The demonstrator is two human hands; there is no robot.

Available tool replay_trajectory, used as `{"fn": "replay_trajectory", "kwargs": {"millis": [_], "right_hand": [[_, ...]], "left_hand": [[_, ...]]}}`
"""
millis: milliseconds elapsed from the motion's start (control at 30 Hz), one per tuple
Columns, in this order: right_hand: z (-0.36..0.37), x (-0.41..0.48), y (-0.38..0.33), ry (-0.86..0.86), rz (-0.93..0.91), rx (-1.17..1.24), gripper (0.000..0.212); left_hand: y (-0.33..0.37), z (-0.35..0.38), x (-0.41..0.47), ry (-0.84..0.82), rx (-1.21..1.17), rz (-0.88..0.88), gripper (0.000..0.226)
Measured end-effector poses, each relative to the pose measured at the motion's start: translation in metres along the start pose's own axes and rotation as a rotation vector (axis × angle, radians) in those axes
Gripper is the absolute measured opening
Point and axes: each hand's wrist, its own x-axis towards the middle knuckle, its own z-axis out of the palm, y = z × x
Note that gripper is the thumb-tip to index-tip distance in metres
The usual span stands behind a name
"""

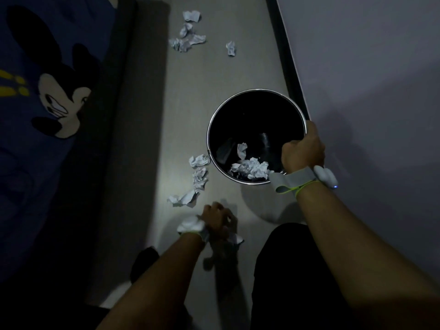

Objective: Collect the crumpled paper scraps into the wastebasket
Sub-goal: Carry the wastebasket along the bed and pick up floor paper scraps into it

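The head camera looks down in dim light on a grey floor (190, 96) that runs between a bed and a pale wall (357, 67). The wastebasket (238, 120), round, black inside with a bright metal rim, is near the wall. The right hand (302, 151) grips its rim at the near right edge, fingers curled over the lip. A grey strap with a white wrist device (326, 176) sits on that wrist.

Several crumpled paper scraps (250, 169) already lie in the bottom of the wastebasket. Three more scraps (199, 160) lie in a line on the floor just beside its left wall. A further cluster of scraps (188, 32) and one single scrap (230, 48) lie well apart, at the far end of the floor.

The left hand (217, 219) is low over the floor, near the closest scrap, with its fingers curled downward. It is blurred, and something white shows under it, so I cannot tell whether it holds paper.

At left is a blue bedspread (23, 163) with a cartoon mouse (59, 98) on it. A dark-clad knee (285, 258) fills the bottom edge
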Motion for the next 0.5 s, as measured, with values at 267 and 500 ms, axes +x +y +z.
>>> {"fn": "replay_trajectory", "kwargs": {"millis": [267,500], "right_hand": [[0.006,0.005,-0.008,0.0,-0.004,-0.027,0.051],[0.009,0.004,-0.01,0.018,-0.002,-0.06,0.048]], "left_hand": [[-0.009,0.0,0.019,-0.009,0.13,0.077,0.033],[-0.061,-0.012,0.042,0.44,-0.163,-0.502,0.035]]}}
